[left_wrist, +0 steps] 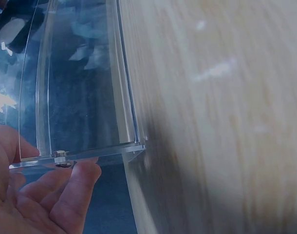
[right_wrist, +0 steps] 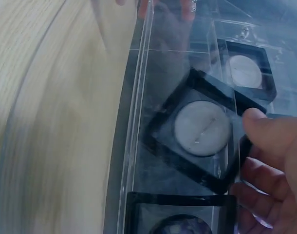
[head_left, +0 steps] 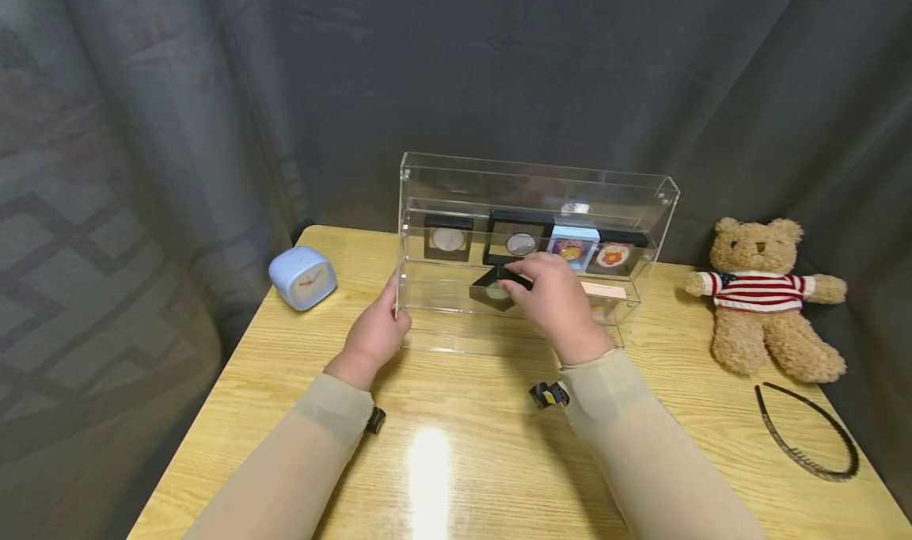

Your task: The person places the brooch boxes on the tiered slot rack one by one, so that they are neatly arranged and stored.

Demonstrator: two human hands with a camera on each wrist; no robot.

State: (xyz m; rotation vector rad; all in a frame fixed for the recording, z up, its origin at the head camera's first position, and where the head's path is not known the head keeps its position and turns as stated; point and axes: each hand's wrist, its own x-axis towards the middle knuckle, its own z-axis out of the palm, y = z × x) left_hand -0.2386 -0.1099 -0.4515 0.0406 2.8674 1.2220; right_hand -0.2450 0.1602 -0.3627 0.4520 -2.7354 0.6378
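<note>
A clear acrylic display rack (head_left: pixel 456 342) with shelves stands on the table. My left hand (head_left: pixel 374 330) holds its left side panel; in the left wrist view, the thumb and fingers (left_wrist: pixel 78 187) lie on either side of the panel edge. My right hand (head_left: pixel 552 298) pinches a small black-framed display case (right_wrist: pixel 202 129) with a round pale disc in its middle. That case is tilted over the lower shelf, behind the clear front lip. Above it, the upper shelf bears two black-framed cases, one on the left (head_left: pixel 448 240), a light-blue framed one (head_left: pixel 574 247) and another dark-framed case (head_left: pixel 613 256).
On the lower shelf, a pale-topped case (head_left: pixel 604 290) sits right of my right hand. A blue clock (head_left: pixel 302 278) stands at the table's left. At the right sit a teddy bear (head_left: pixel 761 298) and a black headband (head_left: pixel 808 429). A dark curtain (head_left: pixel 499 73) hangs behind the rack.
</note>
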